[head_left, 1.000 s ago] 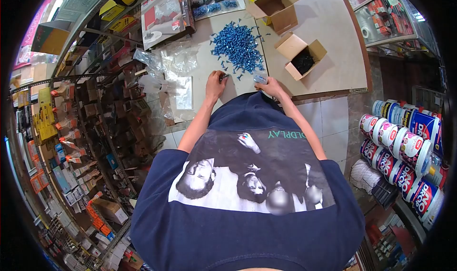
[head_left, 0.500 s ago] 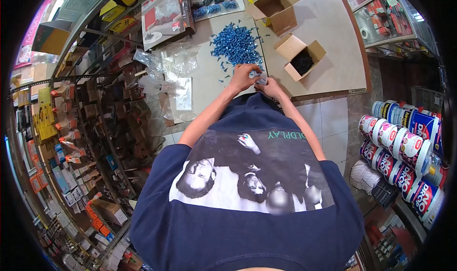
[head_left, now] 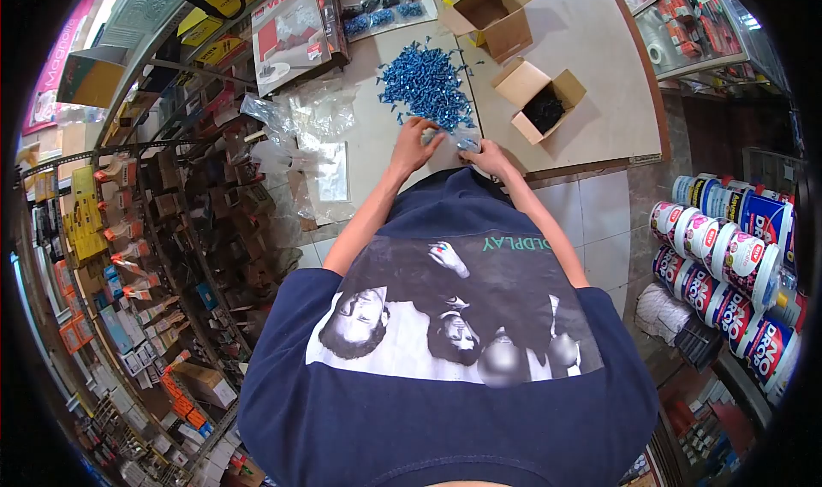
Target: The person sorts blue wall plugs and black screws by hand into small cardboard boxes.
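Observation:
A heap of blue screws (head_left: pixel 425 80) lies on the table, with a few loose ones around its edges. At the near edge of this heap is my left hand (head_left: pixel 414 147), its fingers curved and the thumb apart from them; nothing shows in its grasp. My right hand (head_left: pixel 490 159) pinches a small clear plastic bag (head_left: pixel 467 144), which seems to have some blue screws inside. The bag is just right of my left fingertips, close to the table's front edge.
An open carton (head_left: pixel 541 110) of black pieces and another open carton (head_left: pixel 492 18) stand to the right. Clear plastic bags (head_left: pixel 321 115) lie left. Behind are a Vinex box (head_left: pixel 291 38) and packed bags of screws (head_left: pixel 383 14). Paint buckets (head_left: pixel 711 247) are stacked at right.
My left hand has moved away from the bag, left and toward the heap, and its fingers have parted. The right hand stays in place with the bag.

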Available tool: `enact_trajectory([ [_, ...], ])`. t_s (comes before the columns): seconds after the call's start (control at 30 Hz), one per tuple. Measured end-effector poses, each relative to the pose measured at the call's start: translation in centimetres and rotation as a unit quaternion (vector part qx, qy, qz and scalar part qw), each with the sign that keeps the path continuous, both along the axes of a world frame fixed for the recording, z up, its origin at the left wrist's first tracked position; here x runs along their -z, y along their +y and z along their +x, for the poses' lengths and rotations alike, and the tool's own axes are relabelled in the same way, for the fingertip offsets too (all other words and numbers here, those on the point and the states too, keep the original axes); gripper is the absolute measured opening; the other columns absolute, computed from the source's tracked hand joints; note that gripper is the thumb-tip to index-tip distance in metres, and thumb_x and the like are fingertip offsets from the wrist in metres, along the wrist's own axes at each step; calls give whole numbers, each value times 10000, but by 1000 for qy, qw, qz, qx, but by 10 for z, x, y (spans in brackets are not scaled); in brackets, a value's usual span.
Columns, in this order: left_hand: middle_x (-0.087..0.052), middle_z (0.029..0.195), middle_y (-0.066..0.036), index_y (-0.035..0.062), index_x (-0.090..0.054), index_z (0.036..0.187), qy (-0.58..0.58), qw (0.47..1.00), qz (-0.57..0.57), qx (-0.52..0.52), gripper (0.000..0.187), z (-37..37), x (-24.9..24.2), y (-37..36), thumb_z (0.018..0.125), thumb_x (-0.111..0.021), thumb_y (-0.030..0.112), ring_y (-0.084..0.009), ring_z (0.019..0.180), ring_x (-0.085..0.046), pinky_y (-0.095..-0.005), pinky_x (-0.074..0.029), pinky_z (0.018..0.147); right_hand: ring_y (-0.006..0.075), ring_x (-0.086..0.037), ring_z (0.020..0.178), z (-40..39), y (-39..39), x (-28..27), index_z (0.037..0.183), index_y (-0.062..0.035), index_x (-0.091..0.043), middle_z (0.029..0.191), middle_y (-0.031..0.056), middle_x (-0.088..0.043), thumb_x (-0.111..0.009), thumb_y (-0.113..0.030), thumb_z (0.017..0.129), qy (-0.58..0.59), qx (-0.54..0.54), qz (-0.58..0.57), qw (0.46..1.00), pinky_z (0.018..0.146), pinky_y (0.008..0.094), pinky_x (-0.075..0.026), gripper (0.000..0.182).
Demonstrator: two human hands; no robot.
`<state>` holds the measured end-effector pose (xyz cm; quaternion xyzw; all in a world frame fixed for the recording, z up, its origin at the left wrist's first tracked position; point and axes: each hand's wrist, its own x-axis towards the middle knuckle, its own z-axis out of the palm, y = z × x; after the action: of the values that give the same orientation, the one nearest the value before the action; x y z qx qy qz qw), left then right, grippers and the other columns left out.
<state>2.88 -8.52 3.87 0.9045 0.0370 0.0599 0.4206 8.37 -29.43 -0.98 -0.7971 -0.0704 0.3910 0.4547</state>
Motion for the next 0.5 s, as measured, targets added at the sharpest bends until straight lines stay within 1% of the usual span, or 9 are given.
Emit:
enact_trajectory([
  [0.03, -617, 1035, -162, 66, -671, 938, 0, 1000, 0, 1, 234, -7, 10, 8, 763, -737, 208, -315, 1003, -569, -415, -453, 884, 128, -651, 789, 0, 0, 1, 949, -18, -699, 850, 58, -706, -703, -182, 829, 12, 4, 10, 1000, 754, 287, -508, 203],
  [0.1, -572, 1104, -155, 84, -665, 971, 25, 987, 139, -76, 255, -24, 26, 25, 757, -734, 203, -319, 1046, -536, -413, -456, 881, 121, -648, 779, 0, 0, 5, 942, -4, -693, 846, 54, -704, -704, -183, 830, 23, 11, 18, 1000, 747, 278, -506, 211],
  [0.17, -559, 1122, -145, 88, -661, 985, 50, 985, 146, -83, 253, -39, 26, 37, 760, -725, 185, -316, 1049, -531, -416, -457, 877, 115, -645, 769, 1, 0, 14, 935, 10, -687, 842, 51, -701, -705, -183, 832, 33, 15, 26, 999, 739, 270, -504, 220],
  [0.2, -546, 1139, -135, 92, -657, 1000, 75, 981, 153, -90, 254, -45, 28, 42, 764, -716, 167, -312, 1051, -526, -420, -457, 874, 136, -660, 797, 1, -1, 16, 946, -12, -699, 862, 61, -711, -709, -211, 816, 37, 15, 25, 999, 773, 288, -505, 238],
  [0.23, -546, 1139, -135, 92, -657, 1000, 75, 981, 153, -91, 254, -48, 30, 47, 764, -716, 167, -312, 1051, -526, -420, -457, 874, 158, -676, 825, 2, -1, 18, 958, -34, -712, 881, 72, -720, -713, -239, 800, 40, 15, 23, 999, 807, 305, -505, 259],
  [0.27, -552, 1119, -134, 86, -660, 988, 64, 983, 144, -93, 234, -51, 32, 50, 768, -708, 149, -315, 1039, -529, -420, -458, 869, 158, -676, 825, 2, -1, 20, 958, -34, -712, 881, 72, -720, -713, -239, 800, 40, 14, 23, 999, 807, 305, -505, 259],
  [0.33, -579, 1046, -133, 67, -667, 948, 41, 985, 124, -109, 172, -54, 33, 51, 780, -684, 97, -317, 1003, -544, -402, -460, 863, 151, -673, 816, 2, -1, 16, 946, -25, -708, 873, 69, -719, -713, -232, 802, 48, 15, 27, 998, 798, 302, -507, 251],
  [0.47, -596, 976, -144, 47, -665, 929, 46, 989, 75, -120, 156, -55, 41, 50, 780, -681, 90, -318, 961, -567, -397, -464, 847, 148, -671, 809, 1, -1, 15, 928, -18, -704, 864, 67, -717, -714, -226, 802, 47, 23, 38, 998, 792, 300, -508, 243],
  [0.5, -598, 954, -148, 38, -659, 931, 37, 991, 53, -117, 151, -54, 41, 50, 783, -669, 68, -316, 920, -584, -394, -475, 817, 128, -650, 781, 1, -1, 15, 927, -6, -690, 841, 51, -702, -701, -199, 826, 42, 21, 46, 998, 759, 284, -504, 218],
])
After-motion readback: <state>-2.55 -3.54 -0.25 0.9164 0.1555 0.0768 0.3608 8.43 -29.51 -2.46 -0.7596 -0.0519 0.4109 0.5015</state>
